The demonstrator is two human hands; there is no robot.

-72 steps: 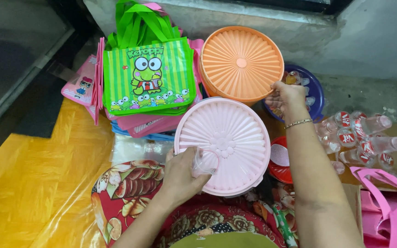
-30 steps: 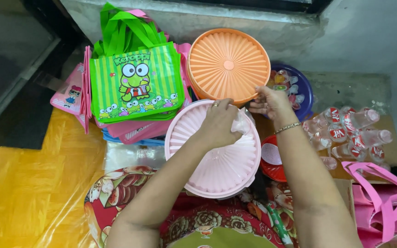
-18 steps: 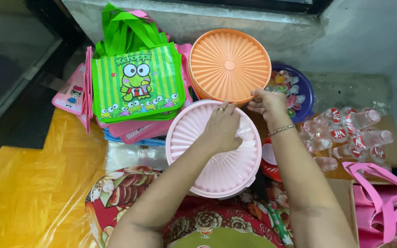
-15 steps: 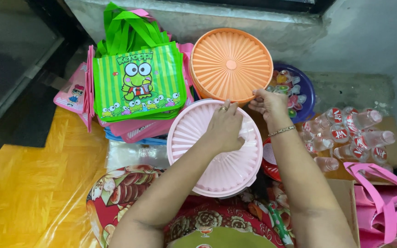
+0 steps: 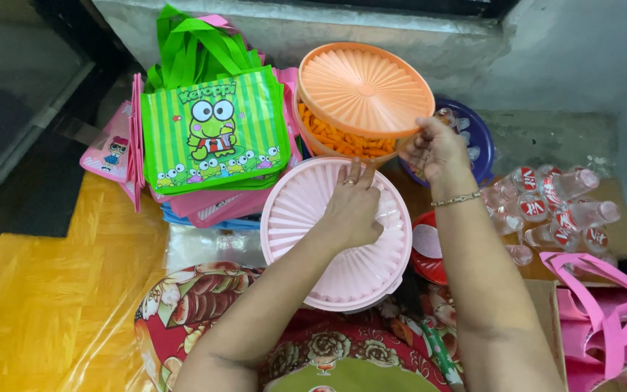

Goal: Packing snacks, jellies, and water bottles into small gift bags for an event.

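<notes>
Pink ribbed round lid [image 5: 306, 225] sits at centre frame, with the left hand [image 5: 353, 210] resting palm-down on it, fingers spread and gripping nothing. Just beyond, the right hand [image 5: 437, 149] pinches the rim of a tilted orange lid [image 5: 364, 87] over a tub of orange snacks [image 5: 335, 138]. A green striped frog bag [image 5: 215, 131] lies upper left.
</notes>
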